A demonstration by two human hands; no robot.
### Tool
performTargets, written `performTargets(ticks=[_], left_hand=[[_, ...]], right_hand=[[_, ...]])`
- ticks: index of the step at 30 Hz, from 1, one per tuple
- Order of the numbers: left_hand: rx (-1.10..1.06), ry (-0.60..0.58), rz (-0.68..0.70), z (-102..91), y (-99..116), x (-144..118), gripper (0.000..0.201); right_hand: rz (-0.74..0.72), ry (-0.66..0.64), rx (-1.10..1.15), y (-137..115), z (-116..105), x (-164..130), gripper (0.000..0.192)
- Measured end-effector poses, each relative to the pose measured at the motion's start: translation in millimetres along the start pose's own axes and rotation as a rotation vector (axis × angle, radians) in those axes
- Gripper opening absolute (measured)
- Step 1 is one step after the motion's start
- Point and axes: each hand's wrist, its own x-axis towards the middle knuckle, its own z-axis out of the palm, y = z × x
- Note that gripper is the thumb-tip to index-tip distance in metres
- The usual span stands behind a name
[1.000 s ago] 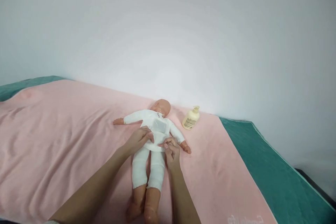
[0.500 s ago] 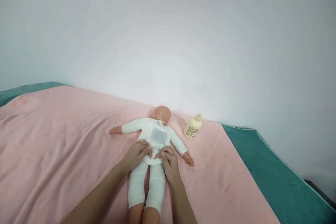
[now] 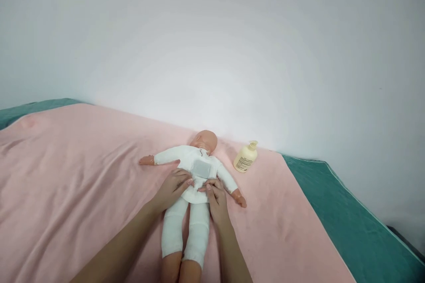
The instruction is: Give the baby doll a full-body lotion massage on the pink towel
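Left hand (image 3: pixel 173 187): lying on the doll's waist, fingers curled together and pinching the hem of the white top.
Right hand (image 3: pixel 215 196): resting at the doll's other hip, fingertips bunched on the same hem.
Doll (image 3: pixel 194 181): lying face up on the pink towel (image 3: pixel 66 177), arms spread, wearing white top and leggings.
Chest patch (image 3: pixel 201 168): showing pale grey; no writing readable.
Lotion bottle (image 3: pixel 245 157): lying near the doll's head; label print too small to read.
Teal mat (image 3: pixel 348 221): showing beyond the towel.
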Motion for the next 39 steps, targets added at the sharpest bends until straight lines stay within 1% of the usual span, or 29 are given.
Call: performTargets(ticks=[4, 7, 10, 13, 16, 19, 26, 29, 34, 39], left_hand=[[-0.042, 0.015, -0.016, 1.5, -1.2, -0.1, 0.035], [-0.075, 0.086, -0.016, 2.7, -0.4, -2.0, 0.034], [-0.054, 0.143, -0.004, 3.1, 0.7, -3.4, 0.032], [0.006, 0.117, 0.003, 2.9, 0.2, -2.8, 0.032], [0.041, 0.065, -0.010, 2.9, -1.6, -0.9, 0.033], [0.045, 0.043, -0.030, 3.2, -2.7, 0.6, 0.032], [0.070, 0.067, -0.030, 3.3, -1.1, -1.9, 0.030], [0.105, 0.060, -0.028, 3.4, -0.4, -3.0, 0.032], [0.161, 0.025, -0.028, 4.9, -1.1, -1.2, 0.033], [0.117, 0.009, -0.051, 2.6, 0.1, -0.2, 0.033]], right_hand=[[-0.014, 0.005, -0.024, 0.9, 0.0, 1.3, 0.036], [-0.031, 0.028, -0.018, -0.2, -1.3, 0.1, 0.035], [-0.040, 0.073, -0.025, -1.7, -2.0, -0.9, 0.035], [-0.039, 0.093, -0.058, -1.5, -1.2, -0.2, 0.034], [-0.026, 0.075, -0.104, 0.5, 0.3, 1.3, 0.034], [-0.012, 0.056, -0.128, 2.2, 1.2, 2.3, 0.035], [-0.008, 0.058, -0.059, 2.5, -0.1, 1.4, 0.033], [-0.002, 0.054, -0.100, 3.4, 0.3, 0.9, 0.031], [-0.008, 0.041, -0.207, 2.8, 2.9, 2.5, 0.034], [0.010, 0.051, -0.172, -2.9, 2.2, 2.3, 0.035]])
